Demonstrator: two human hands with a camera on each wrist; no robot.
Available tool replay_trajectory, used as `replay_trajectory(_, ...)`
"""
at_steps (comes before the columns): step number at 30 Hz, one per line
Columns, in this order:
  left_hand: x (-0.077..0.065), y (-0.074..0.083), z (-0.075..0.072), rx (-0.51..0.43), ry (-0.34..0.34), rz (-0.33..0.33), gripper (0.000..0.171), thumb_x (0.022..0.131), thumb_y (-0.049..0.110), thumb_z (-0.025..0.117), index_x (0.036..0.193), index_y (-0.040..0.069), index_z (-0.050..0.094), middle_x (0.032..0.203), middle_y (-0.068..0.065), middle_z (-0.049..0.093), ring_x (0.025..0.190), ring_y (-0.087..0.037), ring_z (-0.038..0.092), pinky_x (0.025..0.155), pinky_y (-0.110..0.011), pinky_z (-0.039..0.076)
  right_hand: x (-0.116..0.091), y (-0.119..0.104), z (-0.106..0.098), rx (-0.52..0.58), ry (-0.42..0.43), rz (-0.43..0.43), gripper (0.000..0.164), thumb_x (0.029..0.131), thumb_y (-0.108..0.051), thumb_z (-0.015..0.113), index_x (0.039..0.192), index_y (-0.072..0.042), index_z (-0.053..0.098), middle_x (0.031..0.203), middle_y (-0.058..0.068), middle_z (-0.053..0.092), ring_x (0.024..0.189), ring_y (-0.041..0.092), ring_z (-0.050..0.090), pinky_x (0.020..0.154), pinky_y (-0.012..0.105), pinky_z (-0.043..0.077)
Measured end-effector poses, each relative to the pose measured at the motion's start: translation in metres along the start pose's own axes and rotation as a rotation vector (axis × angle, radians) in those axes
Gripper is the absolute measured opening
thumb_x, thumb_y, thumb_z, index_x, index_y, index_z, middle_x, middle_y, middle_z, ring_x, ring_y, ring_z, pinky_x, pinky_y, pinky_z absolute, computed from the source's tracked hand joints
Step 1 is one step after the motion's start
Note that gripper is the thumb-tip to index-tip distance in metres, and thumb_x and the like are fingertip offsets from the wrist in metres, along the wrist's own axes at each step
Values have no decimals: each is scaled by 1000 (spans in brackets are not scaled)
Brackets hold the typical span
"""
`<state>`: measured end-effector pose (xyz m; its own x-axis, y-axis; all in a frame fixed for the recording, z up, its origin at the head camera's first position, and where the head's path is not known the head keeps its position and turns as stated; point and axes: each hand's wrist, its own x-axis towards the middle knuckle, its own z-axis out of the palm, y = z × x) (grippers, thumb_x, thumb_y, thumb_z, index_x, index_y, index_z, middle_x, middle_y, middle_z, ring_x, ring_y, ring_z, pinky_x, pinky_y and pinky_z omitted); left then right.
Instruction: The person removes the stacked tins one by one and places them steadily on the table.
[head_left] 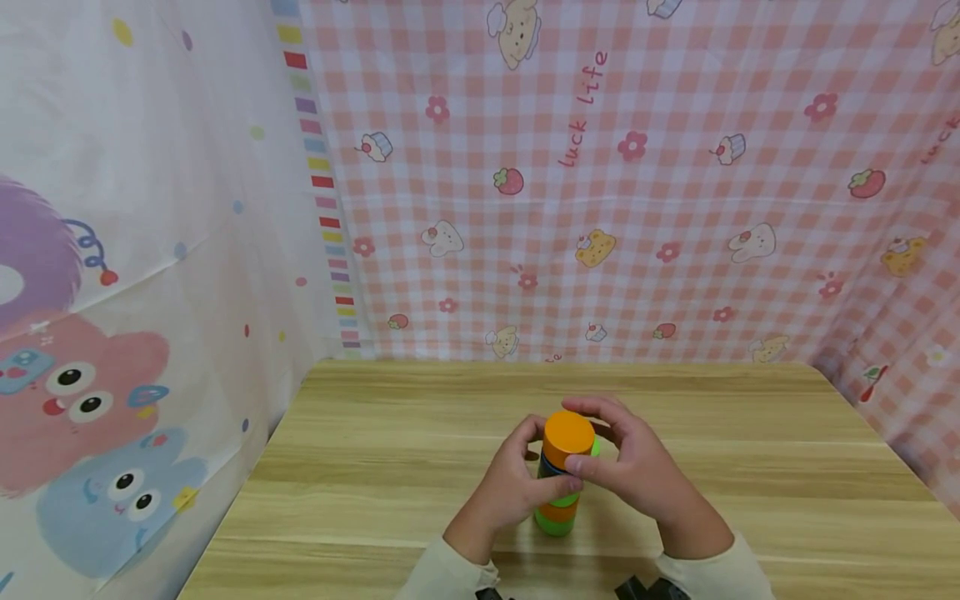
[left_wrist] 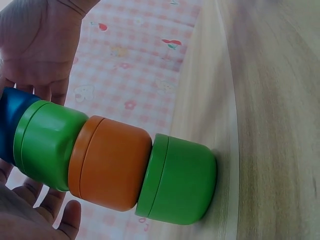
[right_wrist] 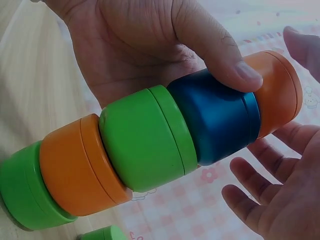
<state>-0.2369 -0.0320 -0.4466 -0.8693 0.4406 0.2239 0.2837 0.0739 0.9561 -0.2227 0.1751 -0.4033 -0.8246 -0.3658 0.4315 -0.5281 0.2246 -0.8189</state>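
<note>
Small rounded jars with lid-like seams stand in a slightly leaning column. From the bottom come a green jar (left_wrist: 180, 180), an orange jar (left_wrist: 112, 162), a green jar (right_wrist: 147, 140), a blue jar (right_wrist: 215, 117) and an orange jar (head_left: 567, 437) on top. My left hand (head_left: 510, 483) grips the blue jar, its thumb across the front. Around the top orange jar, my right hand (head_left: 637, 458) is loosely spread. In the right wrist view its thumb (right_wrist: 302, 50) looks apart from that jar, and its fingers lie close beside or behind it.
Another green piece (right_wrist: 106, 234) stands behind the column, mostly hidden; its edge shows beside the top jar in the head view. The wooden table (head_left: 360, 475) meets a pink checked cloth (head_left: 480, 208) at the back and a white patterned cloth (head_left: 225, 292) at left.
</note>
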Motion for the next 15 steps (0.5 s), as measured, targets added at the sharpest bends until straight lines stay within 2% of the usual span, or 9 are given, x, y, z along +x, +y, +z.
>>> replay_trajectory(7, 0, -3, 2, -12, 1, 2, 49, 90, 42, 83, 124, 21, 56, 126, 9, 64, 126, -17, 52, 103, -45, 37, 1, -3, 3, -3, -9, 10, 49, 91, -9, 81, 137, -11, 64, 134, 9, 62, 127, 15, 56, 107, 63, 42)
replay_trajectory(15, 0, -6, 4, -20, 9, -4, 45, 91, 38, 81, 124, 21, 54, 126, 8, 63, 124, -17, 53, 103, -45, 36, 2, -2, 5, -15, 4, 23, 45, 92, -11, 81, 134, -11, 65, 132, 7, 64, 125, 17, 57, 107, 68, 41)
